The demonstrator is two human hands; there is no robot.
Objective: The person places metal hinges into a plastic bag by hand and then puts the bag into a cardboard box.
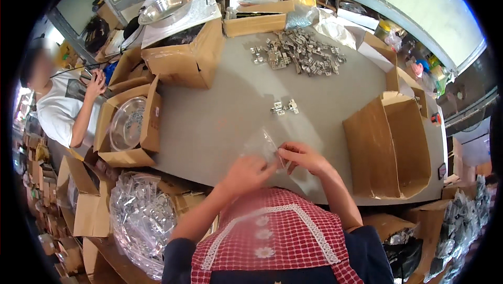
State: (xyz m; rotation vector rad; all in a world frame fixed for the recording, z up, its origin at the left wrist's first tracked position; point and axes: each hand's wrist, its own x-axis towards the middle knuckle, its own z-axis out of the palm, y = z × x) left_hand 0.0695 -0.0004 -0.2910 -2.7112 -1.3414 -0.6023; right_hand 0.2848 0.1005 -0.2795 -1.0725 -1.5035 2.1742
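Observation:
In front of my apron, at the near side of the grey table [236, 106], I hold a small clear plastic bag [267, 140]. My left hand [249, 173] is closed on its near end. The thumb and fingers of my right hand [304, 158] pinch its right edge. Glare hides whether anything is inside the bag. Just beyond it lie metal cabinet hinges [284, 107], close together, touched by neither hand. Farther back, a loose heap of similar metal hinges [306, 53] spreads over the tabletop.
An open cardboard box [367, 148] stands at the right. At the left, another box holds a steel bowl [126, 124] of small parts. Below it bulges a clear sack of packed metal pieces [141, 221]. A co-worker [68, 103] is at the far left. More boxes [257, 24] line the back.

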